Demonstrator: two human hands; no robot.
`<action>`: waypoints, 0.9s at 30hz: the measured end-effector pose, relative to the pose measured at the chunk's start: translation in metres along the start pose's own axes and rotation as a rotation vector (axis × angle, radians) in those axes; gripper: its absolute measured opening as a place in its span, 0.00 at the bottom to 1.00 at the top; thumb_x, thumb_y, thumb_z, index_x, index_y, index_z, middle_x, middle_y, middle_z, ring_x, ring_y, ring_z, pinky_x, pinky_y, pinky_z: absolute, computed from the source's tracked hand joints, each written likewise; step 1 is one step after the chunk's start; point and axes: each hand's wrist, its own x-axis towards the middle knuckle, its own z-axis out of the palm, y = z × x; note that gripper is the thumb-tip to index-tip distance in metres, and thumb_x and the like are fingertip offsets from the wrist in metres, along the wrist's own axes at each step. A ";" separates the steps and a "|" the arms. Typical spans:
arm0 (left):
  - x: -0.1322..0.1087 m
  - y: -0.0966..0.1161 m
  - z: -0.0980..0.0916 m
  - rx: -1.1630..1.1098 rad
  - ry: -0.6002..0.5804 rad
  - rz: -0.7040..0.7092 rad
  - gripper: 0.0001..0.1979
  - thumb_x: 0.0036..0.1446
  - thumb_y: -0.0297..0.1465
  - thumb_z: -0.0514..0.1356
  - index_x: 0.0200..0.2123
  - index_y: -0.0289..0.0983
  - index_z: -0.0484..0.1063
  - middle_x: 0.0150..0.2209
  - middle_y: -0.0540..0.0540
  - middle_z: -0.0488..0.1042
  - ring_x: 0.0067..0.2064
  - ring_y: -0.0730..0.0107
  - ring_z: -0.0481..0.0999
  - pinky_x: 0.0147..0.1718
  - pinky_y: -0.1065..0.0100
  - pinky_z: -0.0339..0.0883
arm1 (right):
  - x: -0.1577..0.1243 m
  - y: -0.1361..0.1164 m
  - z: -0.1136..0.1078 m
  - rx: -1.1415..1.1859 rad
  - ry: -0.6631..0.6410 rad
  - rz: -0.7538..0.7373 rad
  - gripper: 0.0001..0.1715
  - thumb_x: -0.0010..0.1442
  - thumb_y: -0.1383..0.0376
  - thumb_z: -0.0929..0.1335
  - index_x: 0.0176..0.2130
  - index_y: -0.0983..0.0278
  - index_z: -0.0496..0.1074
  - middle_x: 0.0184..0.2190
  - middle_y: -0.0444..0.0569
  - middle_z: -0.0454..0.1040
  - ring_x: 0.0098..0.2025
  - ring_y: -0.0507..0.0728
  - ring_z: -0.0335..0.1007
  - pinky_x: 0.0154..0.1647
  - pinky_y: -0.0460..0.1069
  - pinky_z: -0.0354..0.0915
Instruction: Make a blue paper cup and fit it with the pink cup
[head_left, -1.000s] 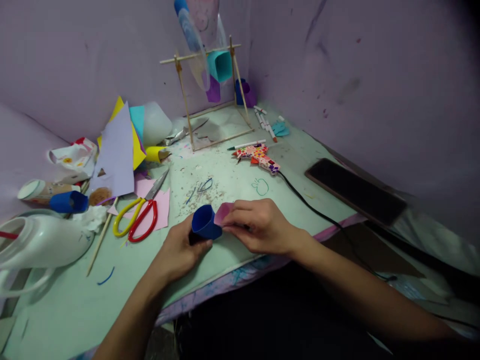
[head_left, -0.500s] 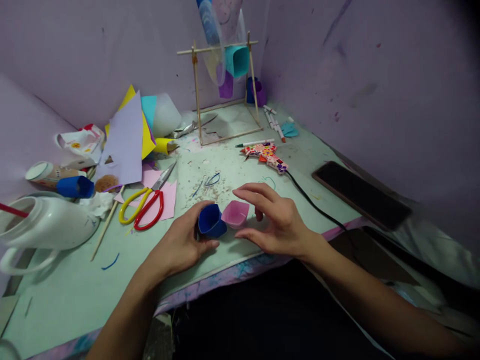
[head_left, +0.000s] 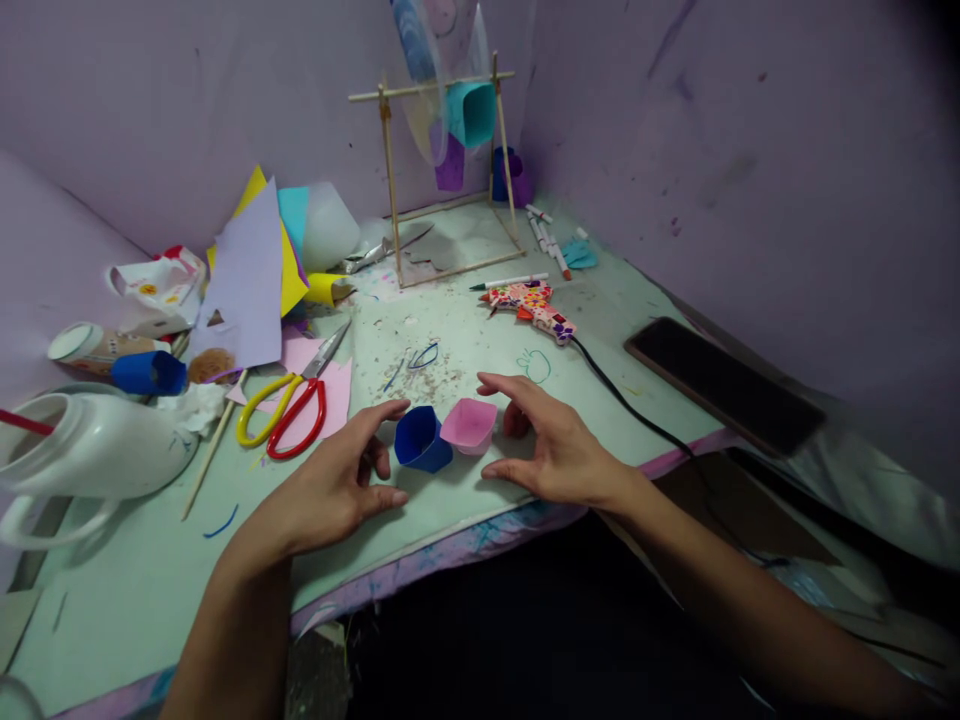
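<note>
A blue paper cup (head_left: 424,442) and a pink paper cup (head_left: 469,426) stand side by side near the table's front edge, their open tops facing up. Left of the blue cup is my left hand (head_left: 341,480), thumb and fingers apart, holding nothing. My right hand (head_left: 555,440) curves open to the right of the pink cup, with a small gap between its fingers and the cup. Behind them, bits of blue paper trimming (head_left: 424,356) lie on the pale green table (head_left: 450,505).
Scissors (head_left: 304,395) rest on pink paper at the left, near a white jug (head_left: 97,455). A stick frame (head_left: 390,190) with hanging cups stands at the back. Towards the right lie a floral glue gun (head_left: 532,308) with its cord and a dark phone (head_left: 724,385).
My left hand has let go of the blue cup and drawn back to the left. My right hand has shifted slightly right, away from the pink cup.
</note>
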 end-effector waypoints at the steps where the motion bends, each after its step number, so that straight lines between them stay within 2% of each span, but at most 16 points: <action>1: 0.000 0.000 0.000 0.022 -0.005 0.002 0.35 0.31 0.26 0.70 0.49 0.38 0.72 0.24 0.51 0.71 0.24 0.70 0.67 0.23 0.71 0.63 | 0.000 0.001 0.000 -0.001 -0.003 0.003 0.48 0.46 0.62 0.75 0.60 0.57 0.52 0.52 0.52 0.65 0.31 0.51 0.64 0.35 0.50 0.66; 5: -0.002 -0.002 -0.001 0.102 -0.025 0.036 0.36 0.36 0.32 0.69 0.53 0.38 0.68 0.27 0.50 0.72 0.25 0.69 0.68 0.24 0.70 0.64 | 0.000 0.002 0.001 0.006 -0.006 0.010 0.47 0.46 0.62 0.75 0.60 0.57 0.53 0.51 0.51 0.65 0.31 0.51 0.63 0.34 0.49 0.66; 10: -0.004 -0.003 0.005 0.107 0.002 0.098 0.38 0.39 0.34 0.69 0.56 0.41 0.63 0.45 0.42 0.73 0.28 0.70 0.70 0.27 0.70 0.66 | 0.004 -0.005 0.000 -0.057 0.007 0.015 0.49 0.45 0.57 0.75 0.60 0.58 0.53 0.51 0.52 0.66 0.30 0.51 0.64 0.33 0.49 0.66; 12: -0.003 -0.004 0.012 0.079 0.033 0.122 0.37 0.40 0.33 0.69 0.56 0.43 0.62 0.51 0.41 0.70 0.34 0.64 0.73 0.30 0.68 0.68 | 0.009 -0.010 0.001 -0.110 0.011 0.003 0.50 0.44 0.54 0.75 0.60 0.59 0.54 0.51 0.53 0.67 0.32 0.53 0.66 0.34 0.50 0.66; 14: -0.002 -0.004 0.018 0.074 0.043 0.158 0.36 0.41 0.33 0.68 0.56 0.44 0.62 0.54 0.41 0.68 0.43 0.58 0.73 0.37 0.65 0.69 | 0.014 -0.014 0.002 -0.138 0.006 -0.027 0.46 0.45 0.56 0.74 0.59 0.60 0.56 0.51 0.54 0.68 0.35 0.56 0.68 0.35 0.51 0.66; 16: 0.001 -0.004 0.022 0.101 0.050 0.184 0.33 0.44 0.34 0.67 0.55 0.43 0.63 0.53 0.43 0.69 0.49 0.56 0.71 0.44 0.62 0.66 | 0.018 -0.016 0.004 -0.130 0.002 -0.051 0.38 0.47 0.61 0.73 0.56 0.61 0.61 0.49 0.53 0.71 0.37 0.56 0.70 0.37 0.51 0.65; 19: 0.004 -0.003 0.023 0.093 0.112 0.138 0.26 0.44 0.35 0.66 0.49 0.41 0.68 0.47 0.44 0.73 0.46 0.58 0.72 0.46 0.61 0.66 | 0.030 -0.015 0.002 -0.073 0.009 -0.021 0.31 0.47 0.63 0.73 0.51 0.62 0.67 0.43 0.49 0.75 0.35 0.55 0.71 0.36 0.50 0.65; 23: 0.008 -0.008 0.017 -0.131 0.255 -0.005 0.23 0.41 0.34 0.68 0.44 0.39 0.69 0.37 0.48 0.75 0.35 0.65 0.74 0.32 0.68 0.70 | 0.070 -0.011 -0.006 -0.003 0.070 0.121 0.32 0.45 0.60 0.74 0.50 0.64 0.68 0.34 0.47 0.76 0.27 0.53 0.69 0.32 0.50 0.65; 27: 0.010 -0.017 0.009 -0.500 0.339 -0.034 0.24 0.42 0.32 0.68 0.44 0.38 0.68 0.29 0.52 0.71 0.24 0.75 0.70 0.19 0.76 0.63 | 0.135 0.003 -0.002 -0.034 0.129 0.176 0.34 0.45 0.59 0.73 0.50 0.68 0.68 0.43 0.54 0.74 0.40 0.59 0.71 0.41 0.53 0.66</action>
